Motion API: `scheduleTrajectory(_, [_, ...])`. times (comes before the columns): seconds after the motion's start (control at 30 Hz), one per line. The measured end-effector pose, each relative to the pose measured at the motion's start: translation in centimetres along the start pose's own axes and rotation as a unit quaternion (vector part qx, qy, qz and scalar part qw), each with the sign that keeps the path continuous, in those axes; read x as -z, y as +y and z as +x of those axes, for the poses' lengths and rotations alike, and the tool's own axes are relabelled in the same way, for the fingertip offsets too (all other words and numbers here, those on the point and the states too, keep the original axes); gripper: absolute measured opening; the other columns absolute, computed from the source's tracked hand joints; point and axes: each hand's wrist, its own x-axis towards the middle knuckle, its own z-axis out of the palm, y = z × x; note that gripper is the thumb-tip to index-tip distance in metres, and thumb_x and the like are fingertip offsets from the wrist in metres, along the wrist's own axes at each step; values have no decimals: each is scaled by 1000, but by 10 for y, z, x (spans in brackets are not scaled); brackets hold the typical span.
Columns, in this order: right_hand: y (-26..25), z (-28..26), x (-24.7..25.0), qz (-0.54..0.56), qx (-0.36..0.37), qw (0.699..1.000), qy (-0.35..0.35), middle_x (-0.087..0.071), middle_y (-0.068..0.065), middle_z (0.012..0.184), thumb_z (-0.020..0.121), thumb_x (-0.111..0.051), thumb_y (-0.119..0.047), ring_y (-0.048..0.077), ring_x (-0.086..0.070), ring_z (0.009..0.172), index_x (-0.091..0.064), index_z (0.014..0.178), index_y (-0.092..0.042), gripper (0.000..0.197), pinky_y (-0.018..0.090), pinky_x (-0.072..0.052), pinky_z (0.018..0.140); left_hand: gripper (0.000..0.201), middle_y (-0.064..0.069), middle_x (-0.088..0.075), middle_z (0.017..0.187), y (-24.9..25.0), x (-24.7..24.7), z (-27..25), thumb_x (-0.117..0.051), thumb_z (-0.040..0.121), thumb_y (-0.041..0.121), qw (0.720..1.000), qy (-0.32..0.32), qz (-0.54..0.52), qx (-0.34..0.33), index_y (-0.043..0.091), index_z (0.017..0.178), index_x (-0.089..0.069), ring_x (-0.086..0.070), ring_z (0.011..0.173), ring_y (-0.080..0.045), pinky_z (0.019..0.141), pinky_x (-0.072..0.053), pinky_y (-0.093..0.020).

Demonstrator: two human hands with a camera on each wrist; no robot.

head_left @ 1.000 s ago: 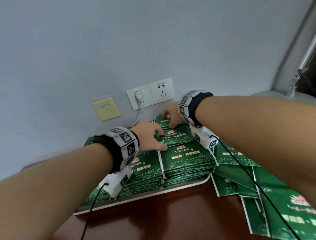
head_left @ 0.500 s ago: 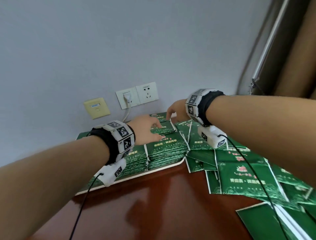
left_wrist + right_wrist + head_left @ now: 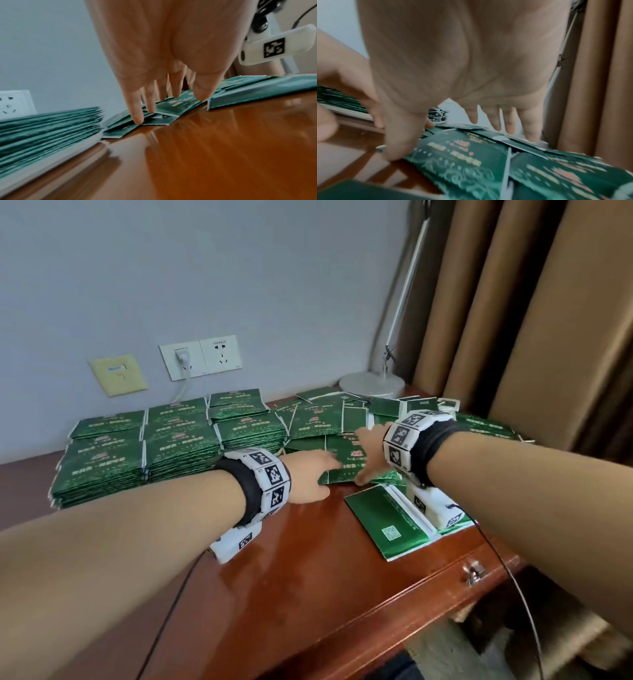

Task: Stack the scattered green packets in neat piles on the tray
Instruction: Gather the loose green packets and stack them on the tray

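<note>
Both hands reach with fingers spread, clamped on nothing: the left hand and right hand touch one loose packet between them on the bench. Square it before lifting, then carry it left onto the tray's stacked piles.

Your left hand and right hand touch one green packet on the counter, beside the neat piles of packets.

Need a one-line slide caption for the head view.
Both hands, left hand and right hand, reach onto loose green packets beside neat piles on a wooden desk.
</note>
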Motion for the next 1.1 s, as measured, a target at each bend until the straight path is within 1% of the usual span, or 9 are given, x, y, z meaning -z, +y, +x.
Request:
scheduleTrajectory(0.1, [10, -20, -19, 11, -46, 999, -15, -43, 14, 138, 65, -72, -67, 31, -51, 119, -18, 147, -7, 115, 41, -44, 93, 63, 3, -16, 160, 16, -10, -1, -47, 95, 24, 1000, -16, 2, -6, 21, 153, -20, -31, 141, -19, 110, -29, -27])
scheduleTrajectory(0.17, [12, -27, -30, 16, -69, 997, -21, -38, 15, 142, 58, -76, -67, 35, -48, 122, -14, 148, -10, 123, 46, -44, 96, 61, -2, -32, 154, 21, -15, -3, -44, 97, 25, 999, -35, 7, 3, 20, 153, -19, -43, 132, -23, 103, -38, -28])
scheduleTrajectory(0.27, [11, -29, -40, 27, -80, 996, -10, -36, 13, 143, 56, -74, -71, 36, -43, 126, -16, 148, -13, 123, 49, -42, 98, 60, -7, -54, 133, 23, -17, -6, -41, 97, 28, 998, -48, 23, 19, 23, 153, -19, -57, 110, -26, 88, -50, -32])
scheduleTrajectory(0.37, [8, -26, -44, 18, -76, 997, -5, -41, 11, 140, 56, -70, -75, 35, -45, 124, -21, 145, -14, 119, 50, -41, 98, 59, -6, -58, 125, 23, -17, -14, -42, 97, 28, 998, -52, 38, 26, 22, 152, -22, -58, 100, -25, 77, -47, -27])
scheduleTrajectory(0.43, [4, -22, -45, 9, -73, 997, -6, -42, 11, 138, 55, -68, -78, 35, -45, 123, -21, 145, -15, 121, 51, -41, 98, 56, -6, -51, 138, 20, -16, -19, -42, 97, 27, 998, -43, 40, 28, 21, 151, -26, -53, 117, -25, 83, -41, -25])
scheduleTrajectory(0.5, [0, -18, -45, 6, -76, 997, -1, -41, 13, 138, 49, -69, -80, 36, -44, 123, -19, 146, -16, 126, 53, -41, 97, 54, -5, -49, 141, 15, -15, -27, -43, 97, 28, 999, -31, 36, 23, 23, 150, -31, -49, 124, -23, 88, -39, -23])
scheduleTrajectory(0.63, [-5, -14, -41, -2, -62, 998, 6, -26, 14, 149, 46, -71, -78, 39, -30, 134, -9, 149, -21, 133, 58, -35, 100, 50, 3, -55, 136, 6, -13, -48, -46, 96, 32, 999, -30, 29, 20, 27, 145, -40, -53, 119, -17, 92, -42, -23])
scheduleTrajectory(0.8, [-26, -9, -34, -12, -35, 999, 13, -38, 13, 140, 45, -70, -80, 38, -35, 130, -13, 147, -20, 131, 55, -37, 101, 44, 9, -59, 132, -12, -10, -80, -50, 93, 33, 998, -55, 15, 41, 28, 137, -52, -56, 117, -9, 100, -44, -24])
scheduleTrajectory(1.1, [-88, -5, -20, 23, 29, 999, 1, -46, 11, 132, 49, -67, -81, 34, -46, 119, -27, 141, -15, 120, 51, -42, 97, 29, 13, -70, 110, -38, -18, -153, -52, 90, 32, 992, -84, -11, 94, 30, 114, -68, -63, 97, -5, 95, -48, -27])
